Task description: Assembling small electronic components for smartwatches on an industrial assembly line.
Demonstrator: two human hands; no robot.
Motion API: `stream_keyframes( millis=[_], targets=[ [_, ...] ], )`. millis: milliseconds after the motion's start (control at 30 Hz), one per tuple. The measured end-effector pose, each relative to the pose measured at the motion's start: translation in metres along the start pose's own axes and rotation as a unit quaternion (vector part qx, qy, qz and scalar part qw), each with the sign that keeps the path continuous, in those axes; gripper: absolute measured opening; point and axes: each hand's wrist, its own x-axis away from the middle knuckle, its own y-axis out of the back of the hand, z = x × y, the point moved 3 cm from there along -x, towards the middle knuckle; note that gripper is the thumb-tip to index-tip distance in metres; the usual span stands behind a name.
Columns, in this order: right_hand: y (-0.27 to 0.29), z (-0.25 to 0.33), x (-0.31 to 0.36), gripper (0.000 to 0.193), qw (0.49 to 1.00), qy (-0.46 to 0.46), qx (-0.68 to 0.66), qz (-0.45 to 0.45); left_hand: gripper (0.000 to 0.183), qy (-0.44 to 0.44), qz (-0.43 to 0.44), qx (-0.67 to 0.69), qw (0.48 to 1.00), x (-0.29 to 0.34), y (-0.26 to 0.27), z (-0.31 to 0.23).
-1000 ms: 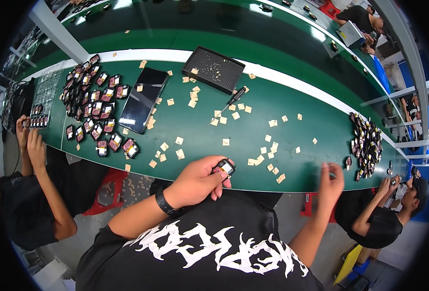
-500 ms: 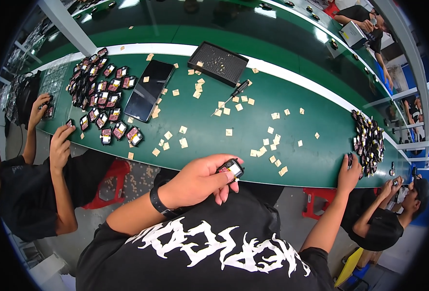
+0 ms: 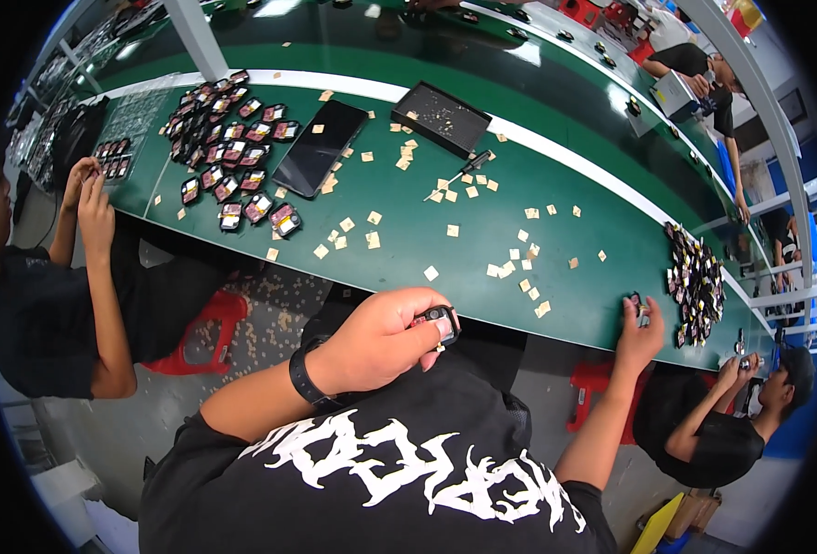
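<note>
My left hand, with a black strap on its wrist, is closed around a small black electronic casing in front of the table's near edge. The thumb presses on its face; reddish and pale parts show beside it. Out to the right, my right hand grips another small black casing between thumb and fingers, above the table edge. That hand is just left of a heap of similar casings. A small pale square lies on the green table beyond my left hand.
Many casings lie heaped at the left, beside a dark phone. A screwdriver, a black tray and scattered pale squares are farther back. One co-worker's hands work at the left; another co-worker sits at the right.
My right hand has moved left from the heap with a casing. A pale square now lies beyond my left hand. The left co-worker's near hand has moved to their other hand. The view has shifted.
</note>
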Motion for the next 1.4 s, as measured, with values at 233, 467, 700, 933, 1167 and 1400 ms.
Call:
stream_keyframes(
  millis=[233, 467, 700, 933, 1167, 1400],
  targets=[
    [-0.006, 0.131, 0.047, 0.040, 0.983, 0.145, -0.102, 0.042, 0.019, 0.005, 0.033, -0.045, 0.998, 0.016, 0.003, -0.016],
    [-0.021, 0.145, 0.055, 0.038, 0.981, 0.170, -0.073, 0.052, 0.042, -0.170, 0.101, -0.246, 0.949, 0.021, 0.005, -0.037],
    [-0.001, 0.164, 0.070, 0.033, 0.980, 0.127, -0.117, 0.095, 0.044, -0.200, 0.113, -0.257, 0.939, 0.021, 0.011, -0.033],
    [0.051, 0.234, 0.093, 0.008, 0.934, 0.207, -0.244, 0.156, 0.043, -0.188, 0.134, -0.264, 0.937, 0.028, 0.018, -0.032],
    [0.063, 0.261, 0.092, 0.036, 0.824, 0.311, -0.346, 0.323, 0.050, 0.058, 0.134, -0.119, 0.982, 0.019, 0.018, -0.029],
    [0.053, 0.264, 0.086, 0.019, 0.803, 0.177, -0.359, 0.441, 0.070, 0.025, 0.131, -0.089, 0.987, 0.009, 0.029, -0.029]
  ],
)
